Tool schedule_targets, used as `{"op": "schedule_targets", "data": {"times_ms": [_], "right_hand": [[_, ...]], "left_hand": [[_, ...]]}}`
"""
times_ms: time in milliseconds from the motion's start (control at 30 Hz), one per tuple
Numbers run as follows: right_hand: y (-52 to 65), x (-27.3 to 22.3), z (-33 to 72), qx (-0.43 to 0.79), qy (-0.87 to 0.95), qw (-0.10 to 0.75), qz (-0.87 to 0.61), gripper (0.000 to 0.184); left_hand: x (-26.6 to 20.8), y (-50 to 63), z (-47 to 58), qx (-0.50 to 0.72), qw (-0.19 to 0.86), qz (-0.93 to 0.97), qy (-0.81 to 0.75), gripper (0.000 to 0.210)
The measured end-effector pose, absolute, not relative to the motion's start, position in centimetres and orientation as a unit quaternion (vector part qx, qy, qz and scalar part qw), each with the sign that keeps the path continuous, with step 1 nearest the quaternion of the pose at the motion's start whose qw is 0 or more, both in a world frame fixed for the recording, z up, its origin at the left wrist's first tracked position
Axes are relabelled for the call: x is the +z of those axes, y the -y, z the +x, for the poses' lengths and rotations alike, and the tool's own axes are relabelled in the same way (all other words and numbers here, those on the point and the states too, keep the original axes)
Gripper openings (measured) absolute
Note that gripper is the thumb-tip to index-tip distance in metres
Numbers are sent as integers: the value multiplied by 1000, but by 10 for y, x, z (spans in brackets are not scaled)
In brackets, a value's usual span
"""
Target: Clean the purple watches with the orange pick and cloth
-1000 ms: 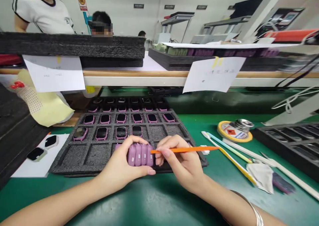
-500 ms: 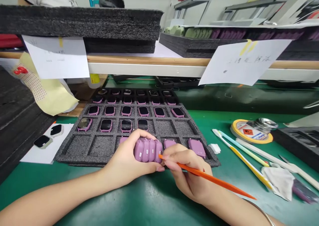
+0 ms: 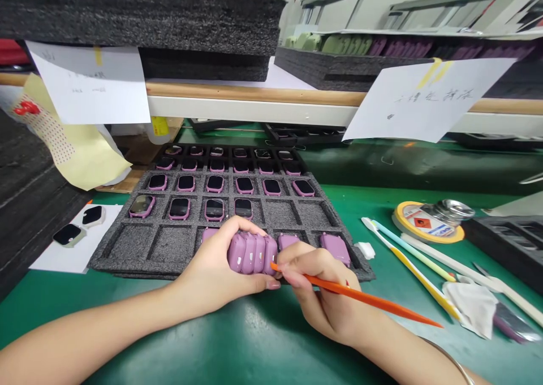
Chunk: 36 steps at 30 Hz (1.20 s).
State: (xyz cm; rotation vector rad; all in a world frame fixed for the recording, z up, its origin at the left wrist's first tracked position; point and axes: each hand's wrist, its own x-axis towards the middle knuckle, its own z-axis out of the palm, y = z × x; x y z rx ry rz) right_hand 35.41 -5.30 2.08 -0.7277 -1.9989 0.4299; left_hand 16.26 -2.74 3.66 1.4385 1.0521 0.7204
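My left hand (image 3: 224, 260) is closed around a row of several purple watch cases (image 3: 251, 254), held side by side with their small side slots towards me. In my right hand (image 3: 322, 286) is a thin orange plastic pry stick (image 3: 377, 301), pinched near its tip. That tip touches, or nearly touches, the side of the rightmost case. Behind both hands lies a black foam tray (image 3: 169, 243). Purple watches with dark screens (image 3: 215, 184) fill several of its pockets. Purple cases (image 3: 335, 248) lie in its front row, partly hidden by my hands.
On the right are toothbrushes (image 3: 413, 272), a yellow tape roll (image 3: 428, 222) with a metal piece on it, and a white cloth (image 3: 470, 308). Two pale watches (image 3: 70, 235) lie on paper at left. A shelf (image 3: 254, 105) with foam trays crosses behind.
The camera view has shifted slightly, so the shelf sits higher. My hands keep their hold; the orange stick's far end appears a little higher and farther right.
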Motion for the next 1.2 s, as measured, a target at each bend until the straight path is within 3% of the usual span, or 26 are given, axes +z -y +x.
{"op": "schedule_targets", "data": {"times_ms": [200,667,900,1200], "right_hand": [[51,22,355,184,812,474,-287,12],[52,25,359,190,824,389,-365,19],[51,21,361,259,735,521,-349,19],[54,22,354,186,816,443,-321,13]], "left_hand": [[40,28,162,286,565,619,-464,52],[40,28,161,284,550,637,-460,52],[38,25,161,288,555,636,-453,53],[37,25,162,288,583,616,-444,53]]}}
